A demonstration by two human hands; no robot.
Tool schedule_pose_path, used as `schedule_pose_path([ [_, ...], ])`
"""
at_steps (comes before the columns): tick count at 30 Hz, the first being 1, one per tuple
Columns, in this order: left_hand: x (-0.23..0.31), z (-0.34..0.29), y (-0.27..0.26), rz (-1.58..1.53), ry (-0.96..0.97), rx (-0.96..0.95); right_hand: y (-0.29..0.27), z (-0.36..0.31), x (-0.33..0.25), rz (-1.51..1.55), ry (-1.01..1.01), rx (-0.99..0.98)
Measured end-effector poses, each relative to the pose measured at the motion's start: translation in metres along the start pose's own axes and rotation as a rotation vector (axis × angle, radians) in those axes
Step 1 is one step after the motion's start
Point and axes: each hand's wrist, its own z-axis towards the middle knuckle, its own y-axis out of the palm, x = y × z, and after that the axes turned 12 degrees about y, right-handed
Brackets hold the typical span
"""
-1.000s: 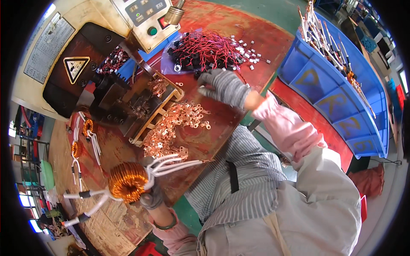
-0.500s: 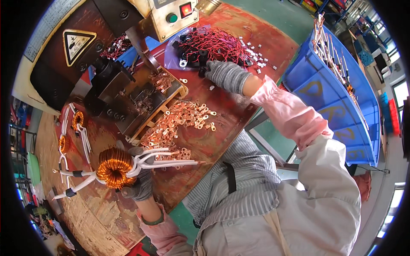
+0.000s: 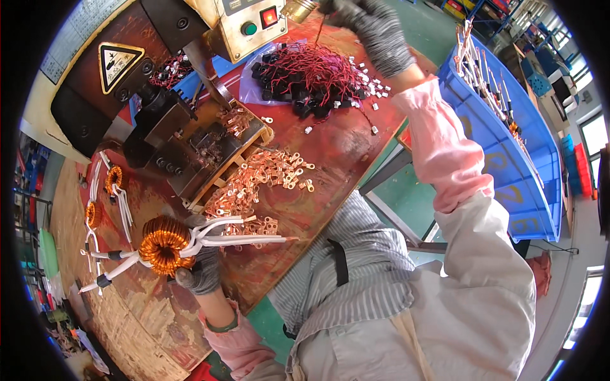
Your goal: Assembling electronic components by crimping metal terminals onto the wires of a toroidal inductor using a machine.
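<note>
Clamped on the copper coil [image 3: 166, 246], the left hand [image 3: 204, 272] holds it above the bench [image 3: 295, 209], near copper terminals [image 3: 257, 181]; up top, the right hand [image 3: 380, 37] pinches what looks, through blur, like a red wire [image 3: 319, 30].

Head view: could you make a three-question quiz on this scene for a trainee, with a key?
1. What does the gloved left hand hold?
2. True or false: in the picture, the loose copper terminals lie to the left of the blue bin.
3. On the control panel, what colour is the round button beside the red switch?
A) blue
B) green
C) yellow

Key:
1. A copper-wound ring coil with white leads.
2. True.
3. B.
</note>
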Motion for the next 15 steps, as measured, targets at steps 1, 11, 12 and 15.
schedule_pose_path([
  [1,0.002,-0.001,-0.001,0.007,0.001,-0.024,0.006,0.001,-0.018,0.112,-0.064,0.012],
  [11,0.004,-0.003,-0.008,-0.163,-0.058,-0.056,0.029,-0.059,-0.065,0.435,0.007,0.026],
  [12,-0.001,0.000,0.006,-0.253,-0.032,-0.054,0.003,-0.068,-0.045,0.262,-0.120,-0.384],
  [15,-0.001,-0.011,0.017,0.165,0.106,0.082,0.022,-0.129,-0.045,-0.063,0.330,-0.466],
])
